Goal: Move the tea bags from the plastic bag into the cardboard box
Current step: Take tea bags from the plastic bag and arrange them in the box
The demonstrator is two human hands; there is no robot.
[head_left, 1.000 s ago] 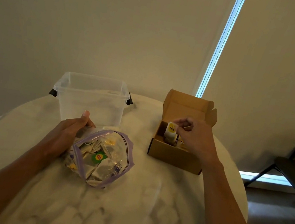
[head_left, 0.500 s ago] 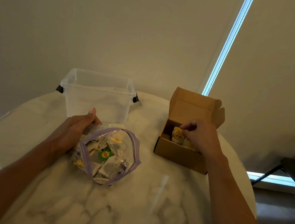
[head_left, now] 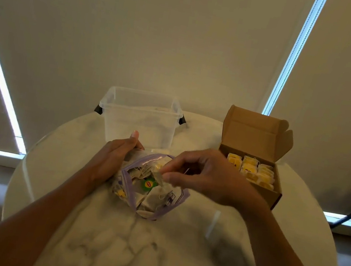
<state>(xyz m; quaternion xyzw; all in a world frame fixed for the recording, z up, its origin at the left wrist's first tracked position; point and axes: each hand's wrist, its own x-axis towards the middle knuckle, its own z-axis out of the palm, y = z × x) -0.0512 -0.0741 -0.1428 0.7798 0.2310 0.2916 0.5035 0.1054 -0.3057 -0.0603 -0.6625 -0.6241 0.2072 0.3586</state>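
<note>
Nearest to me on the marble table (head_left: 104, 248) is the plastic bag (head_left: 151, 189), mouth open and facing up, still stuffed with loose tea bags. My left hand (head_left: 114, 159) is curled around the bag's left-rear edge, holding it open and steady. My right hand (head_left: 204, 177) is right over the bag's mouth, thumb and fingertips pinched on one tea bag (head_left: 158, 176) that looks like it's just lifting out. The cardboard box (head_left: 256, 169) sits to the right of the bag and a bit farther back, lid flipped up, with rows of yellow-tagged bags already standing in it. So the carry goes right and away, and my right hand's clearly the closer one. Straight behind the bag is a clear plastic tub (head_left: 140, 120), looks empty.
</note>
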